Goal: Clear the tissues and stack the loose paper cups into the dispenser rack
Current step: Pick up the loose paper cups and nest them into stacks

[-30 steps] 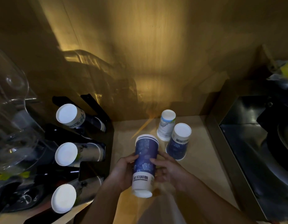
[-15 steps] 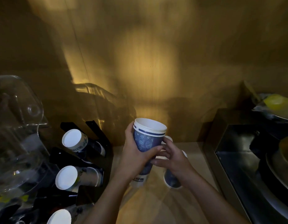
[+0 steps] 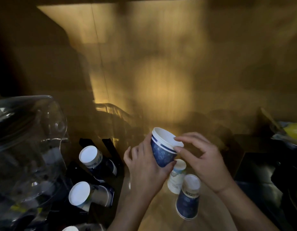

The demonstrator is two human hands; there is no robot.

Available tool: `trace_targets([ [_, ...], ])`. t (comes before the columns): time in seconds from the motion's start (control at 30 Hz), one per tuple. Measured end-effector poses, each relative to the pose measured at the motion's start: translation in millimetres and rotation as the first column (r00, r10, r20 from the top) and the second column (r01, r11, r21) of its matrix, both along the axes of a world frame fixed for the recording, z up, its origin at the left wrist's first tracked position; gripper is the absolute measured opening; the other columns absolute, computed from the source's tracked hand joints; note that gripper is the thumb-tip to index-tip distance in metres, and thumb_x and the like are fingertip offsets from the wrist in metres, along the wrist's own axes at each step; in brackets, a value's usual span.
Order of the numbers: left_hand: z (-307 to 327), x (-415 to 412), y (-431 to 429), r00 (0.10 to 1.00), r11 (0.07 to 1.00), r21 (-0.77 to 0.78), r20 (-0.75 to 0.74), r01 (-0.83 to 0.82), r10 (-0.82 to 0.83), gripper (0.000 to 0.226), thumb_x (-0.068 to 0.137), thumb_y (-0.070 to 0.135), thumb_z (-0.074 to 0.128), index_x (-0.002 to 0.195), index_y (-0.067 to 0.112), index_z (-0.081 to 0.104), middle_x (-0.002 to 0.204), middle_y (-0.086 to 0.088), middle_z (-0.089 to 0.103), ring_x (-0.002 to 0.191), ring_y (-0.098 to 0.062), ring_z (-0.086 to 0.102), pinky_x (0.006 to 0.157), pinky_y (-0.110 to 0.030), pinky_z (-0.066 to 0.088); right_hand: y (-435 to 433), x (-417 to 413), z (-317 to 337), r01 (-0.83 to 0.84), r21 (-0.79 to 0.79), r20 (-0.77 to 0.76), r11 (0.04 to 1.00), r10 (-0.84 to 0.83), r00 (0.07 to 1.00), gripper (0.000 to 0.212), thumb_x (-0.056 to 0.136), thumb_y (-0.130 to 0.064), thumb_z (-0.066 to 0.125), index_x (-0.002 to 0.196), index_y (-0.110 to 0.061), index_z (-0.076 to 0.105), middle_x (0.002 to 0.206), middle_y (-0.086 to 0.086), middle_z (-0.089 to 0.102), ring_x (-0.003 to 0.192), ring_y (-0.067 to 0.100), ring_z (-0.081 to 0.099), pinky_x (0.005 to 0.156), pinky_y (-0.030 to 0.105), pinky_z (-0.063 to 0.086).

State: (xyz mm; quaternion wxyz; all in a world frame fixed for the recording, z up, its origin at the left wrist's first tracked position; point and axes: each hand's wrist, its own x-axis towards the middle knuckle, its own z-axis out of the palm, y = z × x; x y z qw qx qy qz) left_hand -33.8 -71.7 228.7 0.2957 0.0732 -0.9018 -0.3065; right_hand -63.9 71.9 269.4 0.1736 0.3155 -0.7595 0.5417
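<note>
Two bare forearms enter from the near edge, each ending in an uncovered hand. The left hand [image 3: 144,169] and the right hand [image 3: 204,162] show no gloves, and nothing is worn at either wrist. No sleeve cuff reaches into view on either arm. The light is dim and warm, and slight blur softens the fingers' [image 3: 186,139] outlines.

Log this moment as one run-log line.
left hand: holds blue cup stack, rim up | right hand: fingertips on its rim | counter: two cups upside down | rack: cups loaded
</note>
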Motion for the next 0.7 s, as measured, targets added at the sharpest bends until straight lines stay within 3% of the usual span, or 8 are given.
trace_targets([
  [0.07,-1,2,2,1.0,1.0,-0.008,-0.008,0.01,-0.01,0.092,0.062,0.062,0.065,0.138,0.026,0.027,0.132,0.008,0.05,0.119,-0.015,0.045,0.111,-0.04,0.015,-5,0,0,0.044,0.088,-0.05,0.995,-0.04,0.998,0.018,0.075,-0.01,0.073,0.091,-0.016,0.071,0.091,-0.008,0.062,0.093,0.011,0.058,0.087,0.034,0.041],
  [0.2,-4,6,6,0.998,1.0,-0.015,-0.053,0.021,-0.022,0.089,0.065,0.056,0.066,0.139,0.019,0.031,0.129,0.004,0.054,0.12,-0.013,0.05,0.114,-0.044,0.013,-11,-4,-2,0.036,0.179,-0.066,0.983,-0.024,0.998,0.002,0.076,-0.016,0.071,0.079,-0.017,0.072,0.079,-0.017,0.062,0.085,0.003,0.053,0.082,0.026,0.033],
  [0.37,-4,8,9,0.997,0.995,0.074,-0.023,0.068,-0.067,0.096,0.062,0.057,0.072,0.14,0.024,0.027,0.133,0.01,0.05,0.125,-0.006,0.044,0.118,-0.047,0.005,-12,-11,1,-0.064,0.26,-0.023,0.963,0.073,0.997,0.012,0.082,-0.015,0.065,0.07,-0.017,0.068,0.075,-0.013,0.066,0.081,-0.002,0.053,0.085,0.026,0.03],
  [0.43,-3,10,9,0.995,0.973,0.212,0.016,0.093,-0.098,0.095,0.055,0.061,0.071,0.135,0.036,0.025,0.127,0.017,0.05,0.121,-0.005,0.044,0.117,-0.054,0.015,-11,-14,4,-0.079,0.278,-0.012,0.957,0.085,0.996,0.015,0.083,-0.012,0.063,0.069,-0.018,0.067,0.076,-0.011,0.065,0.082,0.0,0.053,0.088,0.03,0.03],
  [0.53,-8,10,2,0.988,0.909,0.399,0.038,0.122,-0.149,0.086,0.047,0.061,0.075,0.117,0.057,0.026,0.116,0.022,0.056,0.113,-0.012,0.051,0.101,-0.052,0.042,-4,-22,11,-0.138,0.226,0.081,0.964,0.122,0.989,0.021,0.083,-0.008,0.062,0.067,-0.022,0.065,0.076,-0.006,0.065,0.086,0.019,0.057,0.087,0.037,0.037],
  [0.63,-14,9,-3,0.969,0.813,0.548,0.019,0.198,-0.248,0.09,0.044,0.056,0.084,0.118,0.054,0.032,0.116,0.015,0.062,0.111,-0.016,0.059,0.092,-0.048,0.051,3,-28,21,-0.246,0.075,0.165,0.966,0.231,0.959,0.026,0.083,-0.003,0.06,0.065,-0.021,0.064,0.07,-0.001,0.063,0.072,0.011,0.057,0.071,0.026,0.044],
  [0.7,-17,8,-5,0.951,0.74,0.628,-0.001,0.241,-0.309,0.093,0.042,0.054,0.087,0.12,0.05,0.035,0.114,0.012,0.065,0.105,-0.012,0.064,0.089,-0.047,0.054,6,-33,26,-0.248,0.033,0.168,0.968,0.24,0.956,0.022,0.083,-0.004,0.059,0.067,-0.019,0.065,0.068,-0.001,0.065,0.068,0.007,0.057,0.067,0.02,0.045],
])
